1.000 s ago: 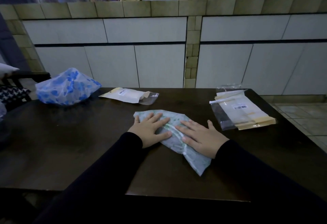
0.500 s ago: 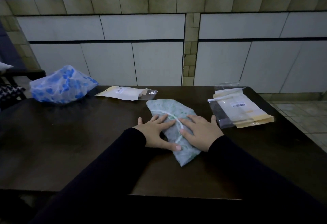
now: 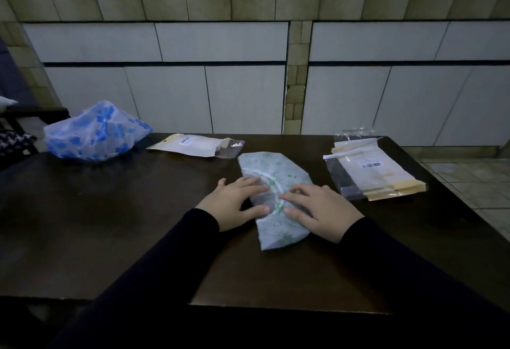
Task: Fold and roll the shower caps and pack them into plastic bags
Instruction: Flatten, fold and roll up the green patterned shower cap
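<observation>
Hands: our left hand (image 3: 234,202) and right hand (image 3: 320,210) lie flat, fingers straight, pressing the green cap (image 3: 273,199).
Cap: on the table (image 3: 110,224), long way near to far.
Next: we think roll from the near end.

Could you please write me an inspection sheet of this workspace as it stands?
Surface: dark wooden table, glossy.
Job's things: green-print shower cap folded flat at centre; blue-print shower cap bunched at far left; packed bag beyond the centre; stack of plastic bags at right.
Clutter: nothing seen.
Grip: left hand and right hand press flat on the green-print cap, fingers mostly straight.
Cables: nothing seen.
Surroundings: tiled counter front behind; tiled floor at right.
</observation>
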`<state>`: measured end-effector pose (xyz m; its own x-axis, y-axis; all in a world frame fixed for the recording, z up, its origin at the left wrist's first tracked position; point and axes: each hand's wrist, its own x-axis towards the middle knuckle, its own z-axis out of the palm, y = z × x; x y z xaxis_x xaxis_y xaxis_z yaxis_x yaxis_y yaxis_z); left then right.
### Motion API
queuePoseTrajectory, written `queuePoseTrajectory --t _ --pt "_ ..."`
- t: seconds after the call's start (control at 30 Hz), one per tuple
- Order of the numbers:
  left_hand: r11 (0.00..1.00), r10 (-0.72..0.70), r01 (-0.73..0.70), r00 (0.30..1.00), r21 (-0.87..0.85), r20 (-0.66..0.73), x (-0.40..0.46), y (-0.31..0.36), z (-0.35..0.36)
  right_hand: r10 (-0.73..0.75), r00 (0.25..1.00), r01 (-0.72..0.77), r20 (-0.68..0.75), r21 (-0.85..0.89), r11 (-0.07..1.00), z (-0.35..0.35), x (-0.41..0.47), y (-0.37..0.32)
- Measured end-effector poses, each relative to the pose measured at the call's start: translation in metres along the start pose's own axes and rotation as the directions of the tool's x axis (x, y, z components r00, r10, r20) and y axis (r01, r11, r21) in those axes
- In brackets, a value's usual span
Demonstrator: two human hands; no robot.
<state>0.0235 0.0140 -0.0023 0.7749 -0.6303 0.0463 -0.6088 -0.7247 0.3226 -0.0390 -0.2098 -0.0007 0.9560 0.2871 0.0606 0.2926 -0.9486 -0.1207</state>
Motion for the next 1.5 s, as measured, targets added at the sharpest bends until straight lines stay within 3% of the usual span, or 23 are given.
queuePoseTrajectory --t 0.1,0.2,0.23,0.37,0.57,0.7,0.87,1.13,1.27,1.5 --pt "0.982 0.176 -0.184 0.969 -0.029 -0.174 -0.013 -0.003 0.001 0.060 0.994 -0.065 -0.096 -0.046 0.997 0.002 -0.004 -0.003" --pt "0.950 0.311 -0.310 0.926 0.041 -0.214 -0.021 -0.011 0.003 -0.102 0.944 0.077 -0.314 -0.091 0.993 0.000 -0.005 -0.004" --pt "0.944 0.330 -0.324 0.918 0.061 -0.219 -0.023 -0.012 0.002 -0.158 0.931 0.137 -0.328 -0.085 0.987 -0.001 -0.005 -0.004" --pt "0.933 0.357 -0.358 0.905 0.040 -0.230 -0.025 -0.008 0.005 -0.110 0.979 0.128 -0.170 0.097 0.987 0.003 -0.002 -0.006" --pt "0.935 0.344 -0.353 0.905 0.006 -0.249 -0.026 -0.012 0.006 0.030 0.989 -0.006 -0.148 0.156 0.988 0.006 0.015 -0.013" --pt "0.933 0.352 -0.358 0.907 0.014 -0.231 -0.024 -0.010 0.003 -0.010 0.987 0.038 -0.159 0.175 0.984 0.005 0.017 -0.012" --pt "0.956 0.211 -0.257 0.937 -0.142 -0.277 -0.024 -0.005 -0.003 -0.074 0.997 0.076 -0.022 0.419 0.905 -0.004 0.008 0.000" --pt "0.927 0.346 -0.372 0.900 -0.052 -0.264 -0.022 -0.005 -0.002 -0.140 0.989 0.150 -0.054 0.289 0.945 -0.002 0.005 0.008" --pt "0.916 0.388 -0.400 0.890 -0.005 -0.238 -0.021 -0.006 0.003 -0.118 0.992 0.126 -0.043 0.349 0.929 -0.003 0.005 0.009" --pt "0.962 0.258 -0.271 0.937 -0.025 -0.234 -0.019 -0.002 0.001 -0.099 0.993 0.116 -0.066 0.356 0.927 -0.001 0.002 0.011"
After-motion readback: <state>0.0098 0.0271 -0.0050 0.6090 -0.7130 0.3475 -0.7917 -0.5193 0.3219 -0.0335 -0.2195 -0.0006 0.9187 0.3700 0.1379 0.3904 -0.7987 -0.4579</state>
